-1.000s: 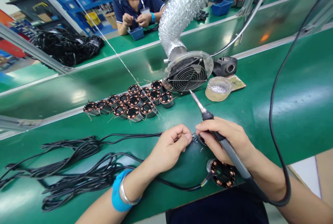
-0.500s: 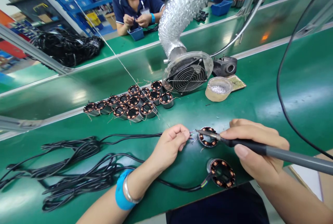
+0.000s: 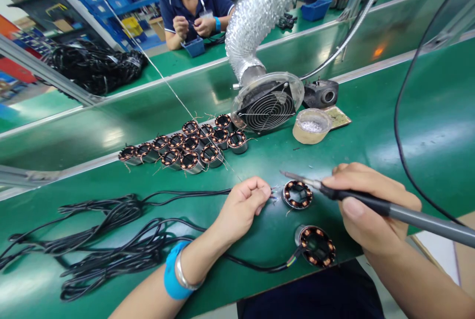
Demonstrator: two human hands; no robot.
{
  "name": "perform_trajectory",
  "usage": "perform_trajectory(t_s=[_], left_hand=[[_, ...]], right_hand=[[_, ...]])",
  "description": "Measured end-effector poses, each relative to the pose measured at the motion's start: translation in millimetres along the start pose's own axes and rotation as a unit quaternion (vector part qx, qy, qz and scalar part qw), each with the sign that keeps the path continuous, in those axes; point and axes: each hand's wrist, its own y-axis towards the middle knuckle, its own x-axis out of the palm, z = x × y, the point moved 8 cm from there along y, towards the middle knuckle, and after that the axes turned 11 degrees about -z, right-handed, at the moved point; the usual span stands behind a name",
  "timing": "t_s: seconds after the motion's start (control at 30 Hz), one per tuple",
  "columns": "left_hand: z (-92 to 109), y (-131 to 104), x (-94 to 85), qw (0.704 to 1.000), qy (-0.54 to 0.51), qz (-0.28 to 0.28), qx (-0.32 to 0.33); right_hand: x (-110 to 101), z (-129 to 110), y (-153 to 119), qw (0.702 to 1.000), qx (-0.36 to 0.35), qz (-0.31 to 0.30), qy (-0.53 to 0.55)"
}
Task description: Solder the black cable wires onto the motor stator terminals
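My left hand (image 3: 247,205) pinches the end of a black cable (image 3: 193,192), whose thin bared wires (image 3: 274,193) stick out past the fingertips. Just right of these wires lies a ring-shaped copper-wound stator (image 3: 297,194). My right hand (image 3: 374,205) is closed around a soldering iron (image 3: 356,199); its tip points left, above the upper edge of that stator and apart from the wires. Nearer the table's front edge, a second stator (image 3: 317,246) has a black cable with coloured wires at its left side.
Several stators (image 3: 191,161) stand in rows at the back. A fan with a silver duct (image 3: 270,109), a round tub (image 3: 311,126) and a dark holder (image 3: 321,94) are behind. Coiled cables (image 3: 111,254) lie left. Across the bench, a person (image 3: 200,17) works beside a blue tray (image 3: 193,47).
My right hand has moved slightly right and up, and the iron's tip has lifted away from the wires. My left hand has stayed in place. The other person's hands have moved apart.
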Motion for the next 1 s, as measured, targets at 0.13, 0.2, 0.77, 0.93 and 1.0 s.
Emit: perform_trajectory(t_s=[0.13, 0.2, 0.77, 0.93, 1.0], left_hand=[[3.0, -0.8, 1.8, 1.000, 0.017, -0.005, 0.008], [4.9, -1.1, 2.3, 1.000, 0.021, -0.007, 0.014], [-4.4, -6.5, 0.5, 0.998, -0.012, 0.059, -0.026], [-6.8, -9.1, 3.6, 0.996, -0.042, 0.077, -0.023], [-7.2, -9.6, 4.1, 0.995, -0.046, 0.084, -0.020]], right_hand=[[24.4, 6.1, 14.6, 0.995, 0.013, -0.066, -0.071], [40.9, 5.1, 19.8, 0.989, -0.002, -0.120, -0.082], [40.2, -6.6, 11.9, 0.985, -0.028, -0.146, -0.090], [47.1, 0.8, 9.3, 0.982, 0.002, -0.164, -0.088], [52.1, 4.7, 9.8, 0.983, 0.012, -0.168, -0.074]])
